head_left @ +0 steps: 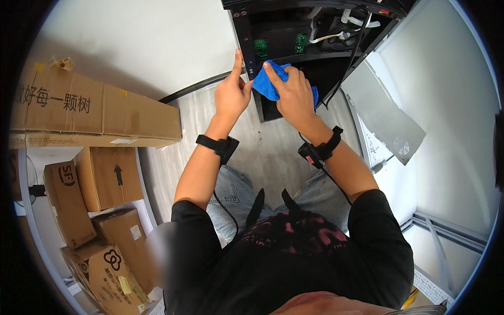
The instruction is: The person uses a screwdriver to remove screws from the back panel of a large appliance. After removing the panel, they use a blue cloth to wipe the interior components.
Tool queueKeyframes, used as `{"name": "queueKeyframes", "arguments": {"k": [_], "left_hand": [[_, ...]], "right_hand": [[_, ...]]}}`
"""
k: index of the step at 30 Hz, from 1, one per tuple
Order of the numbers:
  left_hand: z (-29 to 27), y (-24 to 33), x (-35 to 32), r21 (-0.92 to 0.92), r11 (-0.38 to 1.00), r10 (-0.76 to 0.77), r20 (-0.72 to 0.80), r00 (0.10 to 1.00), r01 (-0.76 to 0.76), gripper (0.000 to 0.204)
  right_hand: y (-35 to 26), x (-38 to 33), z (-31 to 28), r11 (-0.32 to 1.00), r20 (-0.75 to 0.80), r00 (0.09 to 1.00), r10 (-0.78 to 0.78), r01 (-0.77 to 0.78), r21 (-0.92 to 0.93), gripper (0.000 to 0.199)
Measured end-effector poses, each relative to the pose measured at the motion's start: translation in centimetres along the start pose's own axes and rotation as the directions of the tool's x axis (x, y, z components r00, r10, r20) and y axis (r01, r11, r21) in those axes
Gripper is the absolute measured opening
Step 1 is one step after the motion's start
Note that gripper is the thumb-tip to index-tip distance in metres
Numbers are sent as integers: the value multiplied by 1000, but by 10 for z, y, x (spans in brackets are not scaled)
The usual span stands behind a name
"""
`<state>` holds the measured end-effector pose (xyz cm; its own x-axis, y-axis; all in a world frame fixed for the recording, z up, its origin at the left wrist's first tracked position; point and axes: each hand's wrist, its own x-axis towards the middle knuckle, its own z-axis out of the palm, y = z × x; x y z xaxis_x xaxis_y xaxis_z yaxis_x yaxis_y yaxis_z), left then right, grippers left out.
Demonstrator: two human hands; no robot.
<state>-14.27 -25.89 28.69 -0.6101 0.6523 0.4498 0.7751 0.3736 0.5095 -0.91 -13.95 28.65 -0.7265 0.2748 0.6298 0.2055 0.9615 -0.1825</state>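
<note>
the right hand (295,94) presses a bunched blue microfibre cloth (269,83), fingers closed over it, against the open black metal computer case (273,37). the case's long axis runs away from the person along the floor. the left hand (231,94) steadies the case's edge, its fingers loosely curled and forefinger pointing up.

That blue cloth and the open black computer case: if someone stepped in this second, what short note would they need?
Left hand: braced on the front edge of the black case, index finger pointing up, holding nothing.
Right hand: grip closed on the blue cloth, pressing it to the case frame.
The grey side panel is off and lies to the right.
Done: case opened.
Left: cannot tell how much is wiped.
</note>
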Motion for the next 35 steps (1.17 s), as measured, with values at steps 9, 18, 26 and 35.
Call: {"name": "queueKeyframes", "arguments": {"k": [9, 18, 26, 35], "left_hand": [[-2, 6, -20, -209, 976, 25, -192, 981, -65, 44], [-1, 80, 3, -95, 988, 141, 199, 970, -124, 71], [22, 86, 14, 28, 994, 97, 267, 959, -108, 73], [42, 89, 13, -42, 998, 51, 194, 980, -44, 67]], "right_hand": [[51, -19, 1, 984, -145, 974, 177, -176, 18, 85], [56, -25, 7, 982, -168, 969, 182, -171, 77, 87], [102, -28, -23, 949, -236, 920, 313, -313, 39, 83], [75, -23, -18, 949, -71, 955, 289, -276, 152, 83]]}}
